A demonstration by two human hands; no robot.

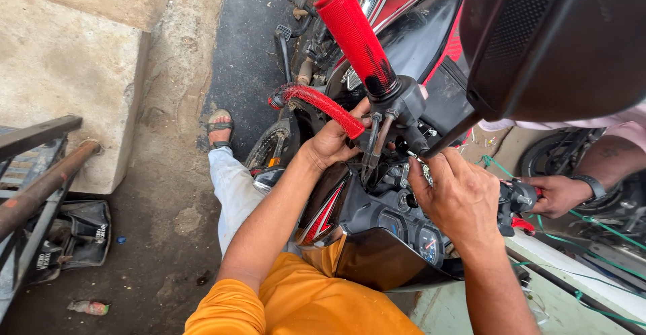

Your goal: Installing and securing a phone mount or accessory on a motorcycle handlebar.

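red ribbed rubber handlebar grip (354, 35) is pointed up-left, long axis diagonal, crowded by a black mirror (552, 39). its lever (316, 103) is clasped by the left hand (333, 140); right hand (457, 197) fingers are curled at the clamp, hold unclear.

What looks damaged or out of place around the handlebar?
The red grip is smeared black toward its inner end. The left hand holds a red-sleeved lever by the clamp; the right hand pinches a small metal part, too small to identify. A crushed bottle lies on the ground.

The handlebar grip (354, 35) rises above the instrument cluster (412, 235), railing (42, 180) far left, sandalled foot (219, 128) between.
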